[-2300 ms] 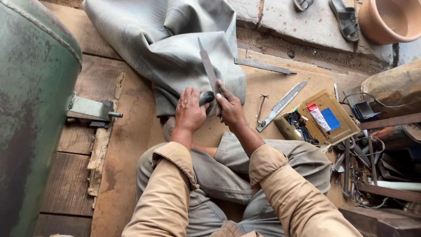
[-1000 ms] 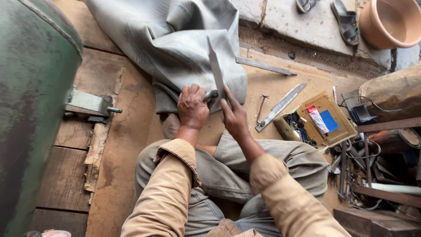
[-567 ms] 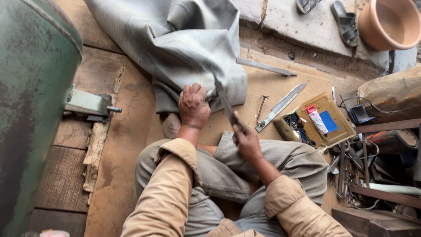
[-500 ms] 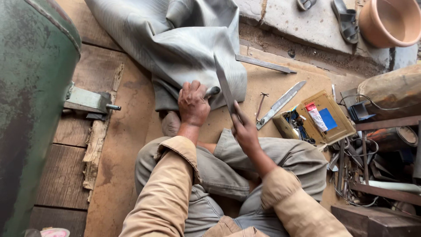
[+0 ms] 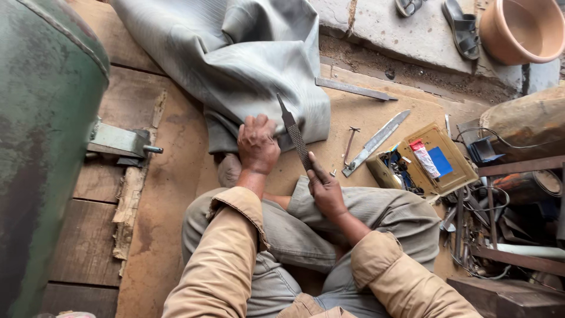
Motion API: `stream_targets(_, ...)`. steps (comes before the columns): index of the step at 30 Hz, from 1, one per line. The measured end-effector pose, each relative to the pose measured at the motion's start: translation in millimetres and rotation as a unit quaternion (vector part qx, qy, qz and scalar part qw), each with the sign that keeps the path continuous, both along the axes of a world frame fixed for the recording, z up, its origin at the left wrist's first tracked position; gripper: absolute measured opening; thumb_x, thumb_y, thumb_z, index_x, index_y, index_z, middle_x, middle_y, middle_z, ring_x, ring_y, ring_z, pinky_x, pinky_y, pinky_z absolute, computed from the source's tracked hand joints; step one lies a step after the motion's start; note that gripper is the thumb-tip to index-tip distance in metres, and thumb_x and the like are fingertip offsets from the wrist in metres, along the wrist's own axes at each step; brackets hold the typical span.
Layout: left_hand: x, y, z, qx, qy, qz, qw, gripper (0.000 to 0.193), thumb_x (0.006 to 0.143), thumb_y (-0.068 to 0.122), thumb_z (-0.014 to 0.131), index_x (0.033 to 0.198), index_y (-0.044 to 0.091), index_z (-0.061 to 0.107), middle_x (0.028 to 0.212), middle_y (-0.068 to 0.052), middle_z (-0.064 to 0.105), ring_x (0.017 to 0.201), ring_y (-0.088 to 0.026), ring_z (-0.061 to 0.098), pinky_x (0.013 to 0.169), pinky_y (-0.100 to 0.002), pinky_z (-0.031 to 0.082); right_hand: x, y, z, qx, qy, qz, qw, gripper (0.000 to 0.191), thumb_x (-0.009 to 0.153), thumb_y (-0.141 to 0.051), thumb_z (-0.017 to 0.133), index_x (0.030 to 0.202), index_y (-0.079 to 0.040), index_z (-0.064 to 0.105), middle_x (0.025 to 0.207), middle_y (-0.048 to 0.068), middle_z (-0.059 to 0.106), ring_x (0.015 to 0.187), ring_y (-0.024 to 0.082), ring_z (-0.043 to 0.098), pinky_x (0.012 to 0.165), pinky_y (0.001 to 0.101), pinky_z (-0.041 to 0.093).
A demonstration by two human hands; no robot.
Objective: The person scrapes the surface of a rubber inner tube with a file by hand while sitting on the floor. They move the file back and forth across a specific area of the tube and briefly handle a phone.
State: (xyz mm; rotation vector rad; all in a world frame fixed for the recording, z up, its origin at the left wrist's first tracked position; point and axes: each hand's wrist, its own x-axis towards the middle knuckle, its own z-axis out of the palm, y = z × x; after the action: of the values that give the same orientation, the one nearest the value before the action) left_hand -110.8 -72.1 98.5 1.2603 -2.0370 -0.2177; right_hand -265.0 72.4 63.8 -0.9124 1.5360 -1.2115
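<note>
Tan long sleeves with turned-back cuffs, grey-green trousers.

green tank, clay pot, sandals, open toolbox.
</note>
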Motion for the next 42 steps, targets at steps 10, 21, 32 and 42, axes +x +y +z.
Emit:
stream_targets(10,-5.1,8.0,6.7,-0.009,0.001,0.009,1.000,0.023,0.072,-0.001,0.062,0.091,0.009,0.068,0.100,-0.006,0.060,0.099,-0.032,0.056,0.086,-0.045,0.047,18.3,-101.5,4.9,-0.052,-0.098,-0.025,0.993,0.049,0.105,-0.015,0.057,0.153,-0.013,0.051,0.075,-0.007,0.055,0.053,0.003,0.042,0.045,0.0213,0.037)
stream_targets(21,-7.2,-6.5,5.0,0.021,0.020,0.015,0.999,0.024,0.074,-0.004,0.060,0.092,0.010,0.068,0.100,-0.004,0.062,0.100,-0.030,0.059,0.089,-0.044,0.050,12.5,-18.8,18.3,0.061,-0.139,-0.019,0.988,0.056,0.104,-0.019,0.053,0.159,-0.022,0.041,0.058,-0.005,0.046,0.045,0.005,0.039,0.040,0.0219,0.033)
stream_targets(32,-2.8,-10.8,13.1,0.008,0.034,0.002,0.999,0.023,0.074,-0.002,0.063,0.091,0.009,0.072,0.094,-0.006,0.064,0.097,-0.030,0.061,0.087,-0.043,0.052,33.9,-63.6,14.1,-0.009,-0.082,-0.021,0.996,0.056,0.106,-0.017,0.054,0.161,-0.020,0.043,0.062,-0.005,0.044,0.048,0.004,0.040,0.041,0.0218,0.035)
stream_targets(42,1.3,-0.9,23.4,0.033,0.070,-0.005,0.997,0.035,0.071,0.007,0.078,0.106,0.008,0.074,0.098,-0.008,0.066,0.098,-0.033,0.060,0.087,-0.045,0.052,13.2,-70.3,28.9,0.016,-0.134,-0.055,0.989,0.054,0.104,-0.024,0.053,0.157,-0.022,0.045,0.055,-0.003,0.046,0.039,0.007,0.039,0.035,0.0246,0.033)
